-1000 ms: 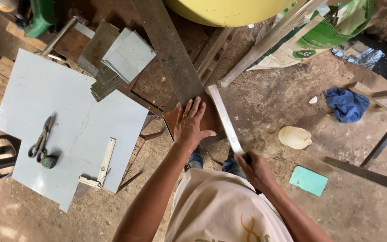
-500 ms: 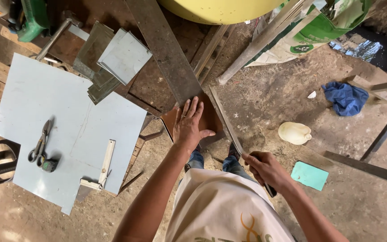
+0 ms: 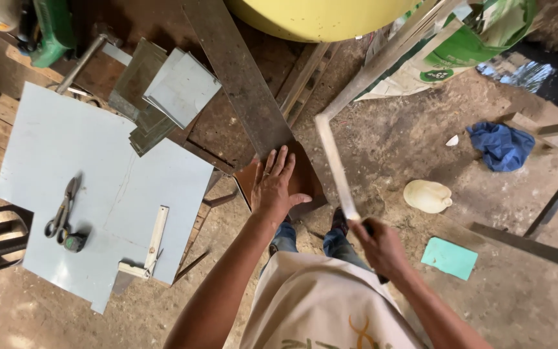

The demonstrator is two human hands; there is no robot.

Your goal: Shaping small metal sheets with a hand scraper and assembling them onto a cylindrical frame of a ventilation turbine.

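Observation:
My left hand lies flat, fingers spread, on a small brown metal plate at the near end of a long dark steel bar. My right hand is closed around the dark handle of a long pale flat tool, a metal rule or blade, which points up and away from me beside the plate. The handle's tip shows below my fist.
A large pale grey metal sheet lies left, carrying tin snips, a try square and cut sheet pieces. A yellow drum, angle irons, a blue rag, a cream container and a green card surround me.
My right hand has lifted the long pale tool off the plate's edge and swung it out to the right. My left hand has stayed flat on the plate.

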